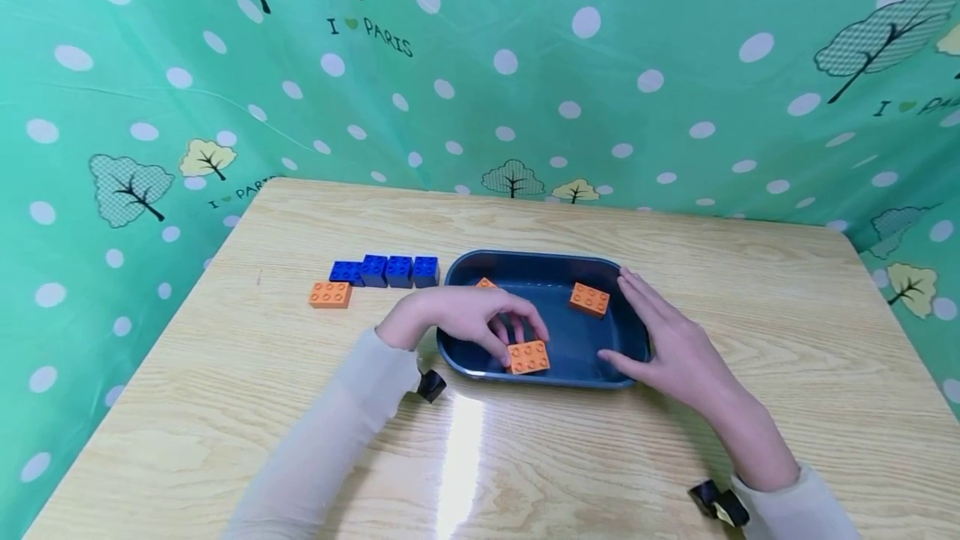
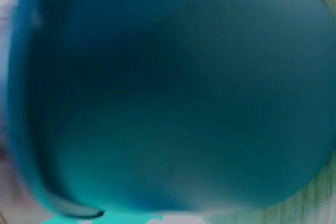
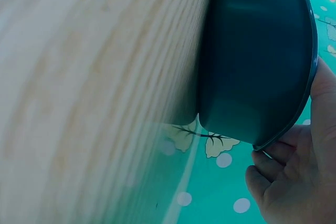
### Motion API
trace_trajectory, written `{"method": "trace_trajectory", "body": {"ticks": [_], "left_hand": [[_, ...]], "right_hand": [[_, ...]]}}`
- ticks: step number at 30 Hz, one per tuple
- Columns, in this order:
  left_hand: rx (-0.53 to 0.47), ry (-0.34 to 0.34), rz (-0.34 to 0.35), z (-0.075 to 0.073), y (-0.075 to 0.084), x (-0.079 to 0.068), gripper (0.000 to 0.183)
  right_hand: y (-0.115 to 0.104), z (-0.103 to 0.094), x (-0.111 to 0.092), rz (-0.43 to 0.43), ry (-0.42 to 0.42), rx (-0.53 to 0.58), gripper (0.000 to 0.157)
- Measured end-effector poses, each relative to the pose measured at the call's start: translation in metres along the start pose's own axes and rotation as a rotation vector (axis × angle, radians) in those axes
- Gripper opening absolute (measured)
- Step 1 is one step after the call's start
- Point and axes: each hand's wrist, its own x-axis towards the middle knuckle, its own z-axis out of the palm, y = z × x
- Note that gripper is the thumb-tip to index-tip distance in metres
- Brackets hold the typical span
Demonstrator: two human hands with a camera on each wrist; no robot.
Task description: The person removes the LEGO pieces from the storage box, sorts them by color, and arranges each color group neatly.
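Note:
A dark blue oval tray [image 1: 577, 365] sits on the table, its outer wall filling much of the left wrist view [image 2: 184, 103]. Over its near side my left hand [image 1: 480, 319] pinches an orange toy brick [image 1: 528, 357] between thumb and fingers. My right hand [image 1: 678, 348] holds the tray's right end, thumb over the rim and fingers along the edge; the right wrist view shows fingers bent at the rim [image 3: 286, 132]. Inside the tray lie another orange brick [image 1: 590, 299] at the right and one [image 1: 486, 282] at the back left, partly hidden by my left hand.
Left of the tray, several blue bricks [image 1: 400, 272] stand in a row, the nearest close to the tray's rim. An orange brick [image 1: 330, 295] lies in front of the row's left end. A green patterned cloth [image 1: 525, 107] hangs behind the wooden table [image 1: 750, 273].

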Motion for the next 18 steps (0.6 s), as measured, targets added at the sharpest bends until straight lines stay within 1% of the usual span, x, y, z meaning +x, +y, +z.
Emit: {"method": "trace_trajectory", "body": {"ticks": [5, 7, 9, 14, 18], "left_hand": [[0.031, 0.102, 0.060, -0.001, 0.002, -0.009, 0.048], [0.029, 0.154, 0.081, -0.001, 0.003, -0.013, 0.048], [0.011, 0.210, 0.084, 0.000, 0.004, -0.018, 0.048], [-0.025, 0.379, 0.077, 0.001, 0.008, -0.029, 0.050], [-0.020, 0.515, 0.102, 0.002, 0.012, -0.038, 0.051]], "right_hand": [[0.000, 0.000, -0.001, -0.004, 0.008, -0.003, 0.099], [0.000, 0.000, -0.001, -0.008, 0.010, -0.004, 0.099], [0.000, 0.000, -0.001, -0.009, 0.011, -0.005, 0.098], [-0.001, 0.001, -0.001, -0.011, 0.015, -0.009, 0.098], [-0.002, 0.000, -0.002, -0.010, 0.015, -0.011, 0.098]]}}
